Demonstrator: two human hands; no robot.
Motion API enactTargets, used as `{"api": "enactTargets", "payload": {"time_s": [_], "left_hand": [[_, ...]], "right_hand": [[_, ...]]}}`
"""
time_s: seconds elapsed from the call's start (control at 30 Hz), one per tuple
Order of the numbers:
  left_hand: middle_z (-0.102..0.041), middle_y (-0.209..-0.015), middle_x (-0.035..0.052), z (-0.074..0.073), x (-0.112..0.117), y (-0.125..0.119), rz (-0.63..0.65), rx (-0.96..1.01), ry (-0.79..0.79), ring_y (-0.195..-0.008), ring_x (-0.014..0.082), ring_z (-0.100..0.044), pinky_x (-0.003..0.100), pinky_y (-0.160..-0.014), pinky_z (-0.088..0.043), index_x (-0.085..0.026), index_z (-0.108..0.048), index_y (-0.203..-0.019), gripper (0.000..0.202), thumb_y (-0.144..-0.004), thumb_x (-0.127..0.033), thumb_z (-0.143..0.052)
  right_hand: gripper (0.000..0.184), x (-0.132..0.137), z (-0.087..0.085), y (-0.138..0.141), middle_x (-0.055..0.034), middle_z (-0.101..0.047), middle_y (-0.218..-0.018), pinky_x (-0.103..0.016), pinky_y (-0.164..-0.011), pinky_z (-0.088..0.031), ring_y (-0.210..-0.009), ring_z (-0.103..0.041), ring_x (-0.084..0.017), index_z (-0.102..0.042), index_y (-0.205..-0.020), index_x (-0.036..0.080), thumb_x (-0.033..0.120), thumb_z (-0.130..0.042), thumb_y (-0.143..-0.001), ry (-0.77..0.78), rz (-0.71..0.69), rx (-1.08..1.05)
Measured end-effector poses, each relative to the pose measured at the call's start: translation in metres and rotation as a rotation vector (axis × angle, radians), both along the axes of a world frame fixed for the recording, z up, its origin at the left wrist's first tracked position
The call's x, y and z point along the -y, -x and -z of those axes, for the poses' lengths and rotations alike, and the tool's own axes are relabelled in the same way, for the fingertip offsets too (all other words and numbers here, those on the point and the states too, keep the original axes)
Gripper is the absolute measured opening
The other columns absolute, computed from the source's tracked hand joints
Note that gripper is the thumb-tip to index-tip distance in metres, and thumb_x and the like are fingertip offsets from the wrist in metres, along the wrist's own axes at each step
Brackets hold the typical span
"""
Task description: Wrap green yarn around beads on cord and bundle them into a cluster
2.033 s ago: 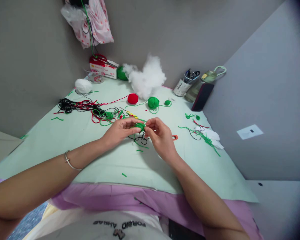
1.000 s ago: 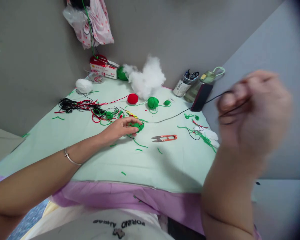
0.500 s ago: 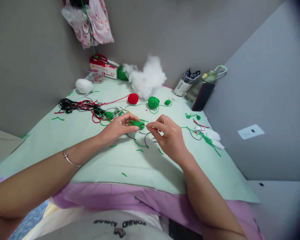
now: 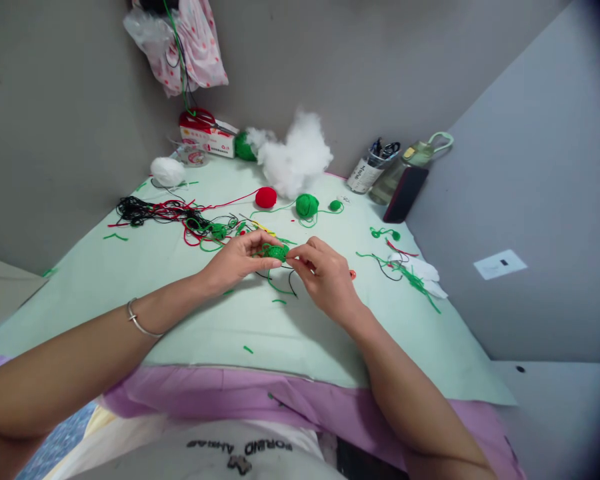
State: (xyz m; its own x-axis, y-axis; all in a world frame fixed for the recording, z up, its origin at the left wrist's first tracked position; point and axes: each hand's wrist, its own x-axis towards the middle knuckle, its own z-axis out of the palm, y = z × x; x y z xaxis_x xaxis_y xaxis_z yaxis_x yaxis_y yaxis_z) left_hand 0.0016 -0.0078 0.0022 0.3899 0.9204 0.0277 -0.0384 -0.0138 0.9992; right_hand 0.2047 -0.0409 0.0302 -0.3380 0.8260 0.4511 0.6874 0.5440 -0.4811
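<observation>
A small green crocheted piece [image 4: 279, 253] is held above the table between the thumb and fingers of my left hand [image 4: 237, 262]. Loose green and black yarn ends hang beneath it. My right hand [image 4: 325, 270] is closed in a pinch at the right edge of the piece. What lies between its fingertips is too small to make out. Behind the right hand, a bit of an orange handle [image 4: 353, 274] shows. A yellow tool, perhaps a crochet hook [image 4: 264, 229], lies just beyond my left fingers.
Tangled black and red yarn [image 4: 153, 212] lies left. Beyond my hands are a red yarn ball [image 4: 266, 197], a green yarn ball [image 4: 307, 206] and white stuffing [image 4: 300, 157]. A pen cup [image 4: 367, 172], bottle [image 4: 420, 153] and phone [image 4: 406, 195] stand back right. Green scraps [image 4: 420, 287] lie right.
My right hand has moved left and closer, so its fingertips now meet the green piece. The orange handle has come into view behind it. My left hand keeps its hold, tilting the piece slightly.
</observation>
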Motion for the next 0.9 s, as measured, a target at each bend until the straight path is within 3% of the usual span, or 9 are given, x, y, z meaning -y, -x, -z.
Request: {"api": "enactTargets", "payload": {"time_s": [0.27,0.53,0.63,0.77,0.9], "left_hand": [[-0.072,-0.11,0.0056,-0.005,0.001,0.002,-0.002,0.056,-0.012,-0.099,0.0203,-0.065,0.036,-0.093,-0.048,-0.021,-0.075,-0.107,0.038,-0.072,-0.036,-0.084],[-0.073,-0.104,0.0056,-0.008,0.003,-0.001,-0.024,0.084,-0.004,-0.09,0.019,-0.067,0.036,-0.09,-0.052,-0.019,-0.075,-0.1,0.035,-0.072,-0.039,-0.083],[-0.071,-0.098,0.004,-0.007,0.0,0.001,-0.054,0.11,0.005,-0.077,0.0159,-0.067,0.035,-0.083,-0.054,-0.019,-0.072,-0.104,0.037,-0.08,-0.048,-0.075],[-0.063,-0.077,0.0001,-0.006,-0.007,0.007,-0.111,0.034,-0.032,-0.064,0.0122,-0.06,0.029,-0.072,-0.051,-0.017,-0.069,-0.087,0.034,-0.084,-0.05,-0.07],[-0.064,-0.085,0.0017,-0.01,-0.013,0.012,-0.188,0.216,0.071,-0.079,0.0136,-0.062,0.026,-0.077,-0.052,-0.017,-0.061,-0.078,0.03,-0.083,-0.045,-0.071]], "right_hand": [[0.015,-0.011,0.003,-0.008,0.0005,-0.055,-0.073,-0.028,-0.062,-0.039,-0.063,-0.047,-0.012,-0.068,-0.076,0.02,0.032,-0.073,-0.085,0.224,0.088,-0.277],[0.022,-0.01,0.003,0.002,0.0022,-0.054,-0.066,-0.027,-0.056,-0.034,-0.058,-0.042,-0.011,-0.065,-0.075,0.018,0.037,-0.072,-0.082,0.431,0.057,-0.449],[0.022,-0.01,-0.001,0.003,0.0029,-0.052,-0.065,-0.027,-0.056,-0.034,-0.059,-0.041,-0.01,-0.063,-0.076,0.018,0.036,-0.071,-0.082,0.459,0.034,-0.473],[0.023,-0.01,-0.003,0.002,0.0024,-0.053,-0.066,-0.027,-0.055,-0.034,-0.059,-0.04,-0.01,-0.064,-0.074,0.018,0.038,-0.072,-0.081,0.457,0.045,-0.501],[0.025,-0.012,0.001,0.0,0.0003,-0.057,-0.07,-0.027,-0.055,-0.036,-0.06,-0.042,-0.011,-0.065,-0.072,0.018,0.042,-0.073,-0.078,0.451,0.065,-0.521]]}}
